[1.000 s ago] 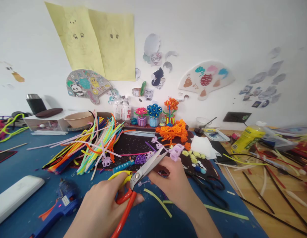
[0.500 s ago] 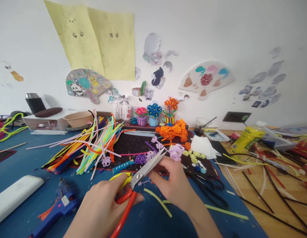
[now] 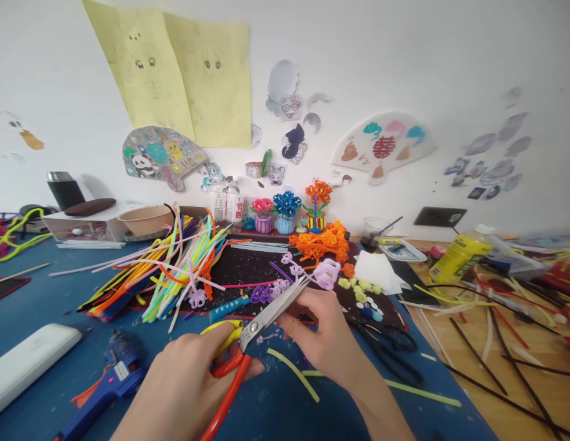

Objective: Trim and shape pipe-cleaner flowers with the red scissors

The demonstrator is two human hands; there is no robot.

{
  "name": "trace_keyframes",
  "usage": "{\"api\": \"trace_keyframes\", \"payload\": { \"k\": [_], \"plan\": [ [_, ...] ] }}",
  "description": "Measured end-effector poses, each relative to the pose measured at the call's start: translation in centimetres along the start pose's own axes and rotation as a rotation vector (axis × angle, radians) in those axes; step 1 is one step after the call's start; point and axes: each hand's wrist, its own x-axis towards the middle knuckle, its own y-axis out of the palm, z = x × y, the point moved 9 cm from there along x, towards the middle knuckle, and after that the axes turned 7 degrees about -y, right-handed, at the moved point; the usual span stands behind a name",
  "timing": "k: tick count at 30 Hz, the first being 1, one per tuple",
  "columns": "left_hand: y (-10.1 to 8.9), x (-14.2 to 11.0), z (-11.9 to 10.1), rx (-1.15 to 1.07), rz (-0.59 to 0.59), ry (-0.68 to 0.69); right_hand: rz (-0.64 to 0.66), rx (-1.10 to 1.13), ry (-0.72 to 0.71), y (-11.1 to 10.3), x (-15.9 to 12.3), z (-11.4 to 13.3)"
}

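Observation:
My left hand (image 3: 193,373) is closed round the handles of a pair of scissors (image 3: 271,318). One handle is red and another part of the grip is yellow. The blades point up and right, nearly together, with their tips at the fingers of my right hand (image 3: 319,334). That hand pinches a lilac pipe-cleaner flower (image 3: 327,274), whose looped petals stand above the fingertips; its lower part is hidden. Behind the blades lie a dark purple pipe-cleaner flower (image 3: 260,294) and more lilac loops (image 3: 280,286). Pale yellow-green pipe-cleaner pieces (image 3: 294,375) rest below my hands.
On the left are a bundle of coloured pipe cleaners (image 3: 174,282) and a blue glue gun (image 3: 113,380). Orange pipe-cleaner flowers (image 3: 322,242) lie at the back. Black scissors (image 3: 390,355), pompoms (image 3: 361,288) and a yellow bottle (image 3: 459,254) are to the right.
The scissors and my left hand have shifted slightly down and left. The lilac flower has turned a little and sits slightly higher, with my right hand still pinching it.

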Motion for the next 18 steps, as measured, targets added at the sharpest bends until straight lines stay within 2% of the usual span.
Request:
{"api": "trace_keyframes", "payload": {
  "k": [12,18],
  "plan": [
    [0.85,0.01,-0.26,-0.018,0.057,0.021,0.008,-0.013,-0.009,-0.01,-0.09,-0.10],
    [0.80,0.10,-0.17,-0.014,0.042,0.028,0.010,-0.027,-0.009,-0.13,0.05,-0.16]
  ]
}}
